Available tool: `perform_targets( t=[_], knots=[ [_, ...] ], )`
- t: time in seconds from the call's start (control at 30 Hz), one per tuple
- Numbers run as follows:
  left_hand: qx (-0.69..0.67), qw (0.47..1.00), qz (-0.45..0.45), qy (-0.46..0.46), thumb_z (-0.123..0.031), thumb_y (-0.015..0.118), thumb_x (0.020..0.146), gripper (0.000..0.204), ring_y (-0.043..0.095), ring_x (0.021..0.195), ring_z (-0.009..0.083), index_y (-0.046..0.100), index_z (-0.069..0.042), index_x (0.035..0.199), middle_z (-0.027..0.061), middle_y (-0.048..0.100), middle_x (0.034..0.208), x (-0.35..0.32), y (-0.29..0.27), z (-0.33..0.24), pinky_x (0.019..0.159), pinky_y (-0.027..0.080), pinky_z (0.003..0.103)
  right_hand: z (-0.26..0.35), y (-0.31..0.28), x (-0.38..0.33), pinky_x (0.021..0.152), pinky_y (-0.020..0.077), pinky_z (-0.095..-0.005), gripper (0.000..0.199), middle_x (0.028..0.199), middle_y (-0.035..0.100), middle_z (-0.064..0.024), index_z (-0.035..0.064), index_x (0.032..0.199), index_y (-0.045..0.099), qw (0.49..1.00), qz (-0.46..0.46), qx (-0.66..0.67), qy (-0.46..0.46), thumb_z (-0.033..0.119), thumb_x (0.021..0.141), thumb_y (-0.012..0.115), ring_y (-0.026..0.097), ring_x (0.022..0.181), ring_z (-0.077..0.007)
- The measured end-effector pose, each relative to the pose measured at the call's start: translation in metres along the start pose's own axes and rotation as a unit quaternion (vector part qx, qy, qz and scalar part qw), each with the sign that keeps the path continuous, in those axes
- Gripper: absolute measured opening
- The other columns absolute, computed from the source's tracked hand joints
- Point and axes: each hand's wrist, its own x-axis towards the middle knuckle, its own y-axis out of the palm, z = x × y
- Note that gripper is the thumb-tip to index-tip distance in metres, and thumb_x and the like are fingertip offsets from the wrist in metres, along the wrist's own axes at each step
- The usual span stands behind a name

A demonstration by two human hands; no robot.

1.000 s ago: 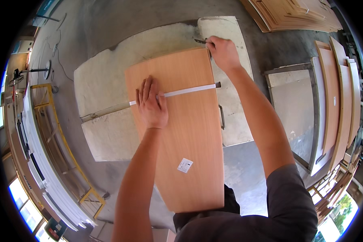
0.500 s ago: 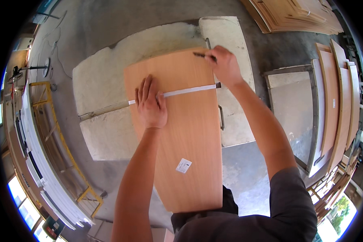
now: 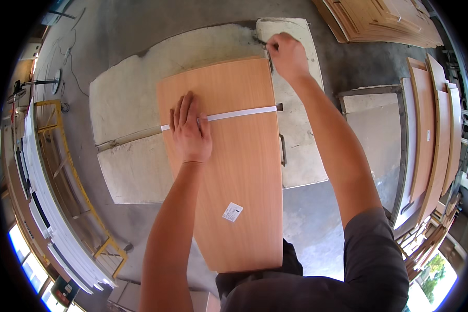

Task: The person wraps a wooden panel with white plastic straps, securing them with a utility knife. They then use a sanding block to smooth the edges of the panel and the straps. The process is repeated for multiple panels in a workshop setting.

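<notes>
A long wood-grain board (image 3: 239,166) lies lengthwise in front of me, its near end close to my body. A thin white strap (image 3: 239,113) runs across it. My left hand (image 3: 191,130) rests flat on the board, fingers stretched forward over the strap. Beyond the board's far right corner, my right hand (image 3: 288,54) is raised and closed around a slim dark tool (image 3: 261,41). Only the tool's end shows past the fingers, so its exact kind is unclear. A white label (image 3: 232,211) is stuck on the board's nearer half.
Worn, pale slabs (image 3: 130,88) with metal handles lie under and around the board. At left are a yellow metal frame (image 3: 70,156) and stacked white strips (image 3: 47,208). Wooden panels lean at right (image 3: 424,130), and more brown panels (image 3: 385,21) lie at the far right.
My right hand has moved with the dark tool from above the board's far right corner to beyond its far edge. My left hand stays on the board; the view has shifted slightly.
</notes>
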Motion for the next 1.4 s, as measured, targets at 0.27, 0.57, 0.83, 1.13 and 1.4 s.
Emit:
perform_targets(
  t=[0.27, 0.57, 0.83, 1.13, 1.4],
  knots=[
    [0.000, 1.000, 0.000, -0.010, -0.021, 0.044, 0.102, 0.041, 0.044, 0.140, 0.0311, 0.058, -0.003, 0.136, 0.0109, 0.053, 0.148, -0.003, 0.000, 0.006, 0.119, 0.028, 0.047, 0.003, -0.012, -0.089, 0.066, 0.0463, -0.0323, 0.023, 0.074, 0.062, -0.0042, 0.0029, 0.092, 0.063, 0.928, 0.047, 0.288, 0.232, 0.024, 0.091, 0.072, 0.056, 0.070, -0.0138],
    [0.016, 1.000, 0.003, -0.003, -0.020, 0.045, 0.101, 0.042, 0.044, 0.140, 0.0314, 0.057, -0.003, 0.137, 0.0113, 0.053, 0.147, -0.003, 0.000, 0.006, 0.119, 0.028, 0.047, 0.039, -0.002, -0.110, 0.055, 0.0312, -0.0257, 0.013, 0.069, 0.052, 0.0047, 0.0029, 0.080, 0.064, 0.835, 0.009, 0.393, 0.384, 0.013, 0.087, 0.069, 0.041, 0.061, -0.0053],
    [0.013, 1.000, 0.002, -0.004, -0.021, 0.046, 0.101, 0.042, 0.044, 0.140, 0.0325, 0.057, -0.003, 0.137, 0.0120, 0.053, 0.147, -0.002, -0.001, 0.007, 0.119, 0.029, 0.048, 0.029, 0.014, -0.048, 0.052, 0.0420, -0.0338, 0.023, 0.063, 0.057, -0.0049, -0.0056, 0.072, 0.061, 0.843, 0.004, 0.370, 0.389, 0.014, 0.081, 0.069, 0.051, 0.058, -0.0116],
    [0.012, 1.000, 0.004, -0.009, -0.022, 0.046, 0.102, 0.042, 0.043, 0.140, 0.0323, 0.057, -0.002, 0.137, 0.0114, 0.052, 0.148, -0.002, 0.000, 0.005, 0.119, 0.028, 0.048, 0.030, 0.018, -0.055, 0.049, 0.0419, -0.0346, 0.021, 0.063, 0.058, -0.0061, -0.0050, 0.072, 0.060, 0.829, -0.020, 0.390, 0.401, 0.013, 0.082, 0.067, 0.051, 0.054, -0.0135],
    [0.009, 1.000, 0.005, -0.010, -0.023, 0.049, 0.100, 0.042, 0.043, 0.141, 0.0294, 0.056, -0.006, 0.138, 0.0078, 0.051, 0.149, -0.002, 0.001, 0.004, 0.121, 0.027, 0.049, 0.034, 0.011, -0.048, 0.047, 0.0327, -0.0300, 0.017, 0.063, 0.052, 0.0002, 0.0035, 0.070, 0.057, 0.797, -0.011, 0.445, 0.407, 0.011, 0.082, 0.066, 0.043, 0.052, -0.0086]
  ],
)
